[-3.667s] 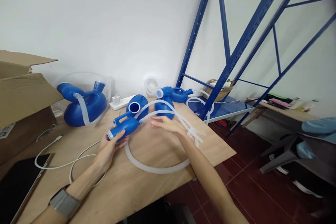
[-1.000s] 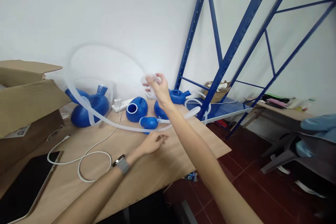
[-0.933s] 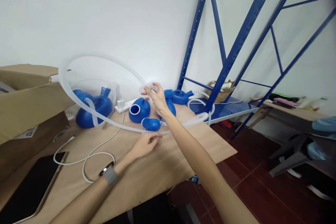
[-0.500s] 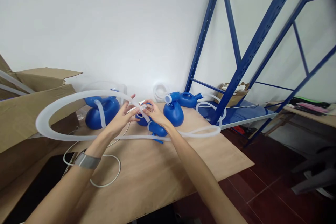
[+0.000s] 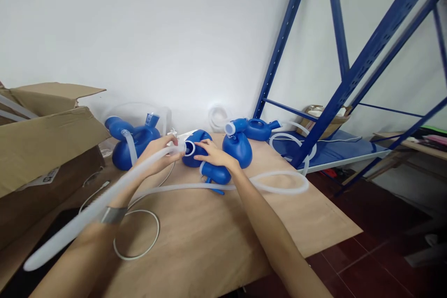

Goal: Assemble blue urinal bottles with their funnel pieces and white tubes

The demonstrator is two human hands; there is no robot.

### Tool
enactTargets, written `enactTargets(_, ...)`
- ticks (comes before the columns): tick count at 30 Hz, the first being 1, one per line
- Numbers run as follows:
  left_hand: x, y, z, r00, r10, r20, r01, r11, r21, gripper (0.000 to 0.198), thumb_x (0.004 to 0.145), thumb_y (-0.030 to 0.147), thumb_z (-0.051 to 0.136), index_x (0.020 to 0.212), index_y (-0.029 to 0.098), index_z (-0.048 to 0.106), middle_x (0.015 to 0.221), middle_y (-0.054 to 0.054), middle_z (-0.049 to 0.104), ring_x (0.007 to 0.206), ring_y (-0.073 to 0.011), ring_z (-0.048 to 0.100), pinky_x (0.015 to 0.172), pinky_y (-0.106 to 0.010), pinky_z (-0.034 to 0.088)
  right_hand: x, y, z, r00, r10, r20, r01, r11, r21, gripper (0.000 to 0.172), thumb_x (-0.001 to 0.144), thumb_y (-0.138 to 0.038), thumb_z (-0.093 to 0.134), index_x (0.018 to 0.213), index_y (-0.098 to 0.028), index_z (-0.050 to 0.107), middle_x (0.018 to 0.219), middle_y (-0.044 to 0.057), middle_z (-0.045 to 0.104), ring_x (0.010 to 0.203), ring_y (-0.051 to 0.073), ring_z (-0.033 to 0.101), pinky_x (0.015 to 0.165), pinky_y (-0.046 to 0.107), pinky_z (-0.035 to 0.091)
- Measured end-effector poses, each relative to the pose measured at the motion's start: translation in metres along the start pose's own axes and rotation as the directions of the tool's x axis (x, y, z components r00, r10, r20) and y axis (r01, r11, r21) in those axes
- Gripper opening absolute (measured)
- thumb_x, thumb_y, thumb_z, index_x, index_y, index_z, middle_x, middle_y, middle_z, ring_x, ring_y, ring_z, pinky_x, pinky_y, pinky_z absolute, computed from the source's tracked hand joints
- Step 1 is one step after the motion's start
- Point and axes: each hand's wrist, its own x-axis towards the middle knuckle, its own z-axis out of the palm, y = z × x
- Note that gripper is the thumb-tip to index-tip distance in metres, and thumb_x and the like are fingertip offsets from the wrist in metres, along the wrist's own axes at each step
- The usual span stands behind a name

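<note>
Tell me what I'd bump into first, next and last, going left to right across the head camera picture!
Cardboard box → blue jug beside the box → left hand → white-rimmed jug mouth → right hand → blue shelf.

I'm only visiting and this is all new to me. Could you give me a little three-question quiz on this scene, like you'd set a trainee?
1. Multiple choice: what is the left hand holding?
A: a hammer
B: a pale tube
C: a cup

2. True or false: a grey strap is around the left wrist.

3. Short answer: where is the held tube end, relative to the round mouth of the blue bottle under the fingers of the right hand?

Key:
1. B.
2. True.
3. Right at the mouth; whether it is inside cannot be told.
</note>
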Motion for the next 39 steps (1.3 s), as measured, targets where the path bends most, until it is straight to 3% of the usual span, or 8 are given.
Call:
enactTargets(4, 0.001, -0.010, 0.015, 0.998, -0.025, 0.059, 0.020, 0.997, 0.073, 0.035, 0.076, 0.055, 0.071, 0.092, 0.027, 0.058, 0.093, -0.005, 0.077, 0.077, -0.0262, 0.072, 0.073, -0.033, 0.051, 0.006, -0.008, 0.007, 0.999, -0.014, -0.044, 0.011, 0.998, -0.069, 0.057, 0.098, -0.046, 0.072, 0.150, -0.027, 0.060, 0.124, 0.011, 0.057, 0.130, 0.031, 0.054, 0.116, 0.052, 0.044)
enactTargets(8, -0.004, -0.027, 0.020, 0.999, -0.045, 0.001, 0.045, 0.997, -0.060, 0.037, 0.073, 0.051, 0.071, 0.096, 0.026, 0.056, 0.120, -0.009, 0.077, 0.086, -0.0262, 0.075, 0.078, -0.035, 0.055, 0.009, -0.007, 0.007, 0.998, 0.005, -0.064, -0.008, 0.999, -0.041, 0.082, 0.090, -0.046, 0.081, 0.161, -0.021, 0.048, 0.114, 0.010, 0.063, 0.109, 0.027, 0.063, 0.103, 0.043, 0.053)
enactTargets(13, -0.006, -0.042, 0.026, 0.999, -0.023, -0.022, 0.016, 0.964, -0.267, 0.078, 0.074, 0.044, 0.068, 0.146, 0.019, 0.049, 0.125, -0.012, 0.074, 0.090, -0.0244, 0.072, 0.078, -0.035, 0.057, 0.008, -0.007, 0.001, 1.000, 0.005, 0.010, -0.005, 0.998, 0.061, 0.073, 0.093, -0.034, 0.077, 0.160, -0.018, 0.050, 0.090, 0.002, 0.072, 0.086, 0.020, 0.068, 0.087, 0.034, 0.055)
enactTargets(17, -0.004, -0.041, 0.026, 0.999, 0.051, -0.002, -0.050, 0.981, -0.190, 0.065, 0.071, 0.042, 0.069, 0.132, 0.018, 0.065, 0.125, -0.011, 0.072, 0.106, -0.0302, 0.069, 0.097, -0.043, 0.054, 0.005, -0.009, -0.008, 0.992, -0.079, -0.099, 0.072, 0.994, -0.077, 0.043, 0.098, -0.023, 0.066, 0.141, -0.021, 0.070, 0.111, 0.008, 0.074, 0.112, 0.025, 0.068, 0.106, 0.042, 0.051)
enactTargets(20, -0.003, -0.039, 0.023, 0.997, 0.070, 0.019, -0.065, 0.981, -0.183, 0.057, 0.067, 0.038, 0.070, 0.121, 0.020, 0.069, 0.117, -0.009, 0.073, 0.105, -0.0313, 0.069, 0.098, -0.044, 0.054, 0.000, -0.004, -0.012, 0.956, -0.073, -0.285, 0.019, 0.982, -0.187, 0.053, 0.095, -0.027, 0.072, 0.147, -0.024, 0.063, 0.151, 0.015, 0.056, 0.148, 0.032, 0.045, 0.125, 0.052, 0.032)
enactTargets(22, -0.003, -0.040, 0.021, 0.997, 0.075, 0.008, -0.071, 0.971, -0.227, 0.053, 0.066, 0.039, 0.069, 0.117, 0.022, 0.070, 0.113, -0.009, 0.073, 0.102, -0.0312, 0.068, 0.096, -0.044, 0.054, -0.002, 0.000, -0.013, 0.969, -0.031, -0.247, -0.007, 0.988, -0.151, 0.063, 0.093, -0.040, 0.077, 0.151, -0.026, 0.058, 0.165, 0.015, 0.042, 0.157, 0.034, 0.032, 0.129, 0.054, 0.025)
enactTargets(29, -0.009, -0.041, 0.026, 0.998, 0.017, 0.061, 0.008, 0.923, -0.385, 0.050, 0.068, 0.043, 0.065, 0.113, 0.023, 0.071, 0.106, -0.005, 0.074, 0.092, -0.0273, 0.068, 0.084, -0.035, 0.054, 0.005, 0.003, -0.009, 0.990, -0.033, -0.134, 0.014, 0.990, -0.138, 0.057, 0.086, -0.055, 0.082, 0.126, -0.021, 0.062, 0.130, 0.011, 0.065, 0.128, 0.031, 0.056, 0.111, 0.046, 0.044)
enactTargets(39, -0.021, -0.028, 0.053, 0.982, -0.034, -0.185, -0.008, 0.975, -0.220, 0.050, 0.085, 0.057, 0.067, 0.119, 0.020, 0.069, 0.111, -0.009, 0.077, 0.103, -0.0283, 0.070, 0.098, -0.039, 0.052, 0.009, 0.007, -0.001, 0.994, -0.050, -0.094, 0.034, 0.985, -0.169, 0.041, 0.096, -0.051, 0.073, 0.121, -0.020, 0.062, 0.127, 0.011, 0.066, 0.126, 0.030, 0.058, 0.111, 0.047, 0.039)
